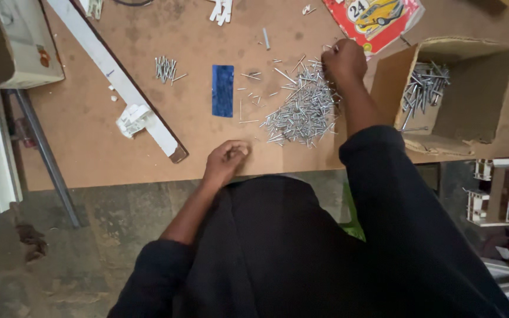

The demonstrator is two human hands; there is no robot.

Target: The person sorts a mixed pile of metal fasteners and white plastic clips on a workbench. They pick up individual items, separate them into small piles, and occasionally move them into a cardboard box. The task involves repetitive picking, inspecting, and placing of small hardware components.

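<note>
- Far left of our landmark, the pile of screws point(303, 112), we see a cardboard box point(13, 41) hanging over the edge of the brown table point(89, 141).
- Moving in toward the pile, a long white strip point(116, 76) runs diagonally, with a small white plastic piece point(134, 118) pressed against it.
- Left of the pile sits a small bundle of screws point(165, 69), and closer still a blue rectangular sheet point(222, 90), lying flat.
- Our left hand point(226, 159) is below and left of the pile, resting at the table's near edge, fingers curled into a loose fist; whether it holds anything, we cannot tell.
- Loose screws are scattered between the blue sheet and the pile.
- Our right hand point(344, 60) is at the pile's upper right edge, fingers bunched downward onto the screws; we cannot see if any are pinched.
- The two hands are well apart.
- Above and right of the pile, a red printed card point(378, 20) with a yellow car picture lies partly off frame.
- Right of the pile, an open cardboard carton point(449, 94) lies on its side with more screws point(422, 88) inside.
</note>
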